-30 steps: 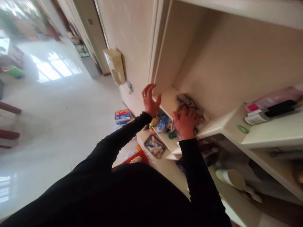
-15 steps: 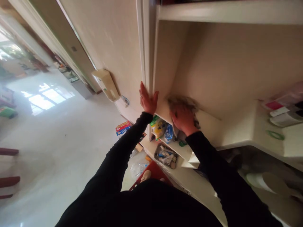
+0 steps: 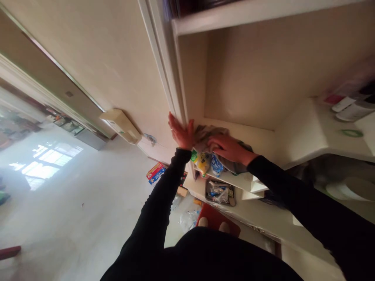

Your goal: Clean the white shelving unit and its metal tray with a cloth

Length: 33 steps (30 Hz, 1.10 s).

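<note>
A crumpled grey cloth (image 3: pixel 206 133) lies on the cream shelf (image 3: pixel 260 137) at its left end. My right hand (image 3: pixel 227 148) lies on the cloth, palm down with the fingers pressed onto it. My left hand (image 3: pixel 181 132) rests flat and open against the outer edge of the shelf unit's side panel (image 3: pixel 191 89), right beside the cloth. Both arms wear black sleeves.
Below the shelf, packets in yellow and blue (image 3: pixel 206 163) stand on a lower ledge, above a tray of small items (image 3: pixel 220 192). A green ring (image 3: pixel 351 133) and bottles (image 3: pixel 351 108) sit on the shelf to the right. A box (image 3: pixel 155 173) lies on the pale floor.
My right hand has slid the cloth leftwards into the shelf's corner. My left hand, first raised in the air, has settled flat on the side panel. The view has tilted upward.
</note>
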Tool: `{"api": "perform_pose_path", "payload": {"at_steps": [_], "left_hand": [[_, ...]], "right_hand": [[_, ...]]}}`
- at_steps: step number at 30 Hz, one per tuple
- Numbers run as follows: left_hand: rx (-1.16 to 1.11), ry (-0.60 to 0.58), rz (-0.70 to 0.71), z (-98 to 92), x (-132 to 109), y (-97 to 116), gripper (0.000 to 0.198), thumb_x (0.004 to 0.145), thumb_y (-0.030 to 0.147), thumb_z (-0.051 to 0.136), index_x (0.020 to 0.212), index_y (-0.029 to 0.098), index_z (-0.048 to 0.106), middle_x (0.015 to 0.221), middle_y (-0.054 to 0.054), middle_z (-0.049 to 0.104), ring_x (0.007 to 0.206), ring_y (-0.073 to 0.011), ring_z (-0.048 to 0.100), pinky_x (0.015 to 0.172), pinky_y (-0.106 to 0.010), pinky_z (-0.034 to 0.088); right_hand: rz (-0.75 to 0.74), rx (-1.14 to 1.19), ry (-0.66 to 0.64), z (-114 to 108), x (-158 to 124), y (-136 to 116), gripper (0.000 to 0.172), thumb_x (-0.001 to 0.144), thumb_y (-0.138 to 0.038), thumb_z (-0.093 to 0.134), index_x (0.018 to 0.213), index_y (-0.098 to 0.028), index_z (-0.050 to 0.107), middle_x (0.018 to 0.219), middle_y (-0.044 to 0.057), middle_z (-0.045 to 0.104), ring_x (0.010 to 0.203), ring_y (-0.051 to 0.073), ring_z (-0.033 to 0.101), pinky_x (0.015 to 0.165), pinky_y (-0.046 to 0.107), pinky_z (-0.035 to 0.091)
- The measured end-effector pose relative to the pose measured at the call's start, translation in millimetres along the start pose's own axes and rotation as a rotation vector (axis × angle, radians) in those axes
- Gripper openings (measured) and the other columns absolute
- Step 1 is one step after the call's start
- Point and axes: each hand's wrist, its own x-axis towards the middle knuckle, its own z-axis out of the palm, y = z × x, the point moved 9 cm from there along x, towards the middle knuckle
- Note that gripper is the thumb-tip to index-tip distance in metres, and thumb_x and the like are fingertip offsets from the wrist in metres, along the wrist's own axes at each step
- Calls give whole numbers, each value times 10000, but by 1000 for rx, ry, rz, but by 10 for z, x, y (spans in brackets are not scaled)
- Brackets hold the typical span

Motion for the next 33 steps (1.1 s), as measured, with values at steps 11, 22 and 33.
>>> {"api": "perform_pose_path", "payload": {"at_steps": [11,22,33], "left_hand": [[-64,-176,-142,124,54,-158,1118,1028,444,784,1869,224,82,1860,-261,384,1803,-423,268,1459,-676,341],[-53,13,-1,-22,73,-57,1057,1047,434,765,1845,192,117,1818,-284,427,1786,-384,346,1453,-611,379],[-170,17,-141,-48,18,-124,1129,919,395,873,1822,189,226,1803,-259,460,1781,-401,351,1449,-549,377]], "right_hand": [[335,-285,86,-99,853,465,691,1030,-547,648,1507,-47,672,1582,295,688,1500,493,565,1247,614,458],[259,-218,192,-241,-460,311,522,1038,-483,586,1410,-142,722,1489,236,744,1435,435,648,1209,574,504],[321,-355,124,-94,595,330,615,1089,-577,493,1460,-125,684,1545,242,705,1438,445,574,1185,572,466]]}}
